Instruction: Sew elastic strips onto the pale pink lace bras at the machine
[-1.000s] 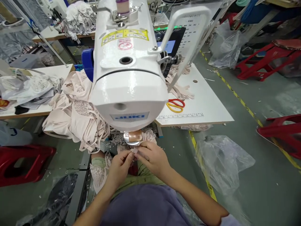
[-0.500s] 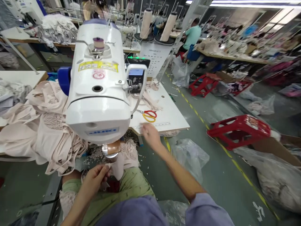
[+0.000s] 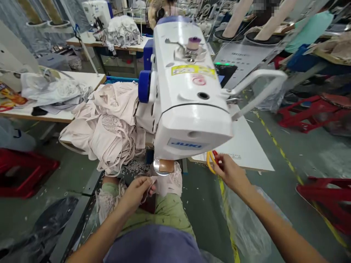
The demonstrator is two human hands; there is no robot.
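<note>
Below the head of a white sewing machine [image 3: 192, 113], my left hand [image 3: 139, 188] pinches the edge of a pale pink fabric piece [image 3: 164, 185]. That fabric hangs over my lap, under the machine's lower end. My right hand [image 3: 226, 168] is closed round a pair of scissors [image 3: 210, 160] with red and yellow handles, at the front edge of the white table [image 3: 252, 149]. The scissors' blades are hidden. Left of the machine lies a heap of pale pink garments [image 3: 109, 128] with thin straps.
A red stool [image 3: 326, 197] stands on the floor at the right, another red stool [image 3: 27, 171] at the left. Clear plastic bags [image 3: 246, 223] lie by my right arm. At the left, a second table [image 3: 60, 115] bears white fabric. Large thread cones [image 3: 237, 18] stand behind.
My right hand has reached the scissors and taken hold of them, lifting them off the tabletop. The view has swung left. My left hand still pinches the fabric.
</note>
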